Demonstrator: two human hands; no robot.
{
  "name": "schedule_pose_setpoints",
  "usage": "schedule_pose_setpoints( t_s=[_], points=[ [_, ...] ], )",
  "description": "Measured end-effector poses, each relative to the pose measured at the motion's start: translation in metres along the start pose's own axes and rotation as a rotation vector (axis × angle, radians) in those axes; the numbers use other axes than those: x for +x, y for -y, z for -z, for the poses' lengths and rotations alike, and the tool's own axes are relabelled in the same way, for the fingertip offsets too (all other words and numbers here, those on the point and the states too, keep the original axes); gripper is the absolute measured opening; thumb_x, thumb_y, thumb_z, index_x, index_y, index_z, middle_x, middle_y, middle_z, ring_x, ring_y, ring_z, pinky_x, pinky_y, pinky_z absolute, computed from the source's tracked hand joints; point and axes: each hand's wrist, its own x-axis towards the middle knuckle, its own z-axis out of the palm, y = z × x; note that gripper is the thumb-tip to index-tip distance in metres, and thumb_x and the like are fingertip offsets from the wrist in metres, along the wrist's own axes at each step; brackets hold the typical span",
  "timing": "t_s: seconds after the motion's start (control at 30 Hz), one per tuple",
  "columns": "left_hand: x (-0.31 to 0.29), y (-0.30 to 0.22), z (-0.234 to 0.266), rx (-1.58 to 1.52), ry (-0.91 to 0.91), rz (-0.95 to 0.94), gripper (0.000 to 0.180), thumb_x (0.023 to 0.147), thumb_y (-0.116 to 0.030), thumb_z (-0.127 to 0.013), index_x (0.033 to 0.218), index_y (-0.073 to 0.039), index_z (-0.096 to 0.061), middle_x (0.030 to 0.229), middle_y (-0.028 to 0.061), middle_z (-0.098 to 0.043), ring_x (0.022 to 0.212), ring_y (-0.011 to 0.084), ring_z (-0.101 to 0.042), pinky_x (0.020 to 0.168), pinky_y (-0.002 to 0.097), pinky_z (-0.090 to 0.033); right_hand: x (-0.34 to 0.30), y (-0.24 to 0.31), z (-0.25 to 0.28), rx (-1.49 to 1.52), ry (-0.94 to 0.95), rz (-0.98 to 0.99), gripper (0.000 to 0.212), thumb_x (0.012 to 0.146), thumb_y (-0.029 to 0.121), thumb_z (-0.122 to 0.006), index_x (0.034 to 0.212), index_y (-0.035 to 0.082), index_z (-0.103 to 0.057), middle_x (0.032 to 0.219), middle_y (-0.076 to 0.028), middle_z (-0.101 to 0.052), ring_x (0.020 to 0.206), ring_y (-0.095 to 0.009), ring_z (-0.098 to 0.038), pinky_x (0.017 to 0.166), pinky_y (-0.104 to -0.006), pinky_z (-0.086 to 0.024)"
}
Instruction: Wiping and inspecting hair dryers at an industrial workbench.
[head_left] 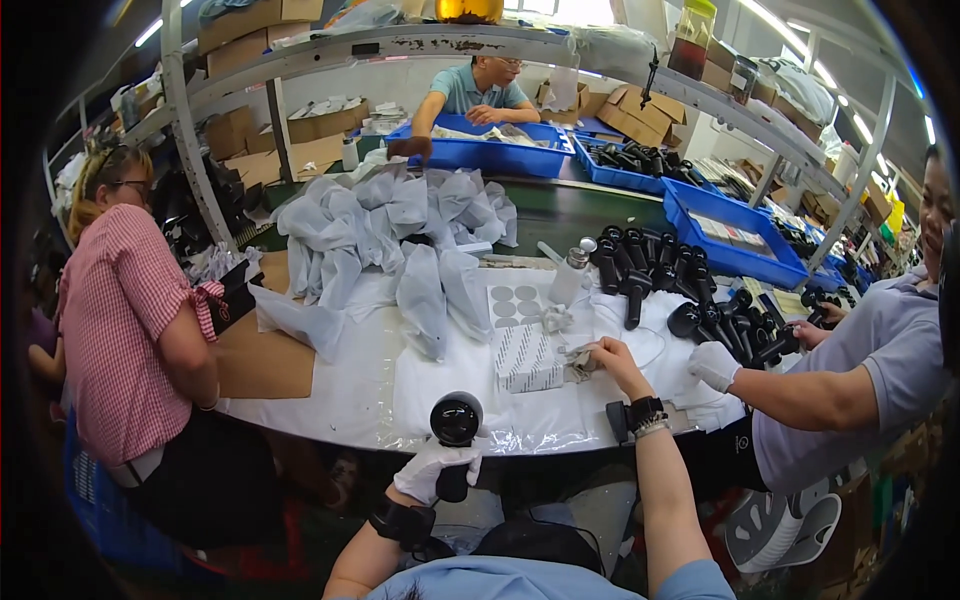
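My left hand (pixel 430 473), in a white glove, grips a black handheld device (pixel 458 420) by its handle, just off the table's near edge. Its round, glossy head faces up toward me. My right hand (pixel 612 362), bare, has its fingers closed on a crumpled greyish cloth (pixel 579 366) over the table. Left of that cloth sits a white printed box (pixel 528 360), with a sheet of round grey stickers (pixel 515 303) behind it. A clear pump bottle (pixel 570 278) stands beyond, near another crumpled rag (pixel 556 318).
Many black devices (pixel 635 285) lie piled at the right, where a co-worker's gloved hand (pixel 714 366) rests close by. Bagged items (pixel 400 215) heap at the back left. Blue bins (pixel 735 240) stand farther back. Another person (pixel 140 330) sits at left; a metal shelf (pixel 450 42) crosses overhead.
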Motion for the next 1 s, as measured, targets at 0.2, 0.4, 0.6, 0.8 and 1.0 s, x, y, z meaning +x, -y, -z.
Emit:
schedule_pose_setpoints(
  t_s=[0.2, 0.4, 0.6, 0.8, 1.0],
  points=[
    [0.016, 0.006, -0.002, 0.094, 0.029, 0.041, 0.036, 0.077, -0.013, -0.066, 0.108, 0.001, -0.054, 0.068, 0.0069, -0.057, 0.057, 0.0162, -0.056, 0.057, 0.0267, -0.046, -0.022, 0.009, -0.010, -0.234, -0.006, 0.148, 0.020, 0.077, 0.007, -0.064, 0.094, -0.002, -0.061, 0.086, -0.007, -0.064, 0.077, -0.013, -0.061, 0.071, -0.0245, -0.048],
    [0.035, 0.017, -0.004, 0.279, 0.078, 0.090, 0.023, 0.079, -0.012, -0.067, 0.097, -0.002, -0.057, 0.067, 0.0063, -0.058, 0.055, 0.0159, -0.056, 0.053, 0.0271, -0.046, -0.035, 0.035, -0.016, -0.325, -0.048, 0.070, 0.049, 0.075, 0.011, -0.069, 0.119, 0.001, -0.052, 0.105, -0.012, -0.061, 0.093, -0.018, -0.061, 0.081, -0.0286, -0.048],
    [0.032, 0.021, -0.014, 0.404, 0.084, 0.120, 0.017, 0.082, -0.014, -0.068, 0.091, -0.003, -0.059, 0.066, 0.0046, -0.059, 0.057, 0.0137, -0.058, 0.055, 0.0269, -0.047, -0.065, 0.043, -0.031, -0.658, 0.152, 0.382, 0.079, 0.074, 0.018, -0.072, 0.140, 0.005, -0.031, 0.126, -0.017, -0.049, 0.116, -0.024, -0.049, 0.093, -0.0355, -0.042],
    [0.029, 0.018, -0.022, 0.428, 0.103, 0.190, 0.017, 0.081, -0.013, -0.068, 0.091, -0.003, -0.059, 0.068, 0.0052, -0.060, 0.058, 0.0135, -0.059, 0.054, 0.0268, -0.048, -0.110, 0.107, -0.076, -0.411, -0.091, 0.567, 0.098, 0.070, 0.025, -0.078, 0.146, 0.008, -0.018, 0.137, -0.019, -0.040, 0.127, -0.029, -0.038, 0.101, -0.0387, -0.035],
    [0.027, 0.039, -0.018, 0.409, 0.358, 0.169, 0.021, 0.081, -0.017, -0.069, 0.093, -0.003, -0.060, 0.070, 0.0038, -0.061, 0.059, 0.0126, -0.059, 0.055, 0.0262, -0.049, -0.148, 0.135, -0.136, -0.256, 0.710, 0.491, 0.093, 0.061, 0.025, -0.085, 0.139, 0.006, -0.037, 0.128, -0.014, -0.051, 0.118, -0.024, -0.049, 0.099, -0.0345, -0.038]
  ],
)
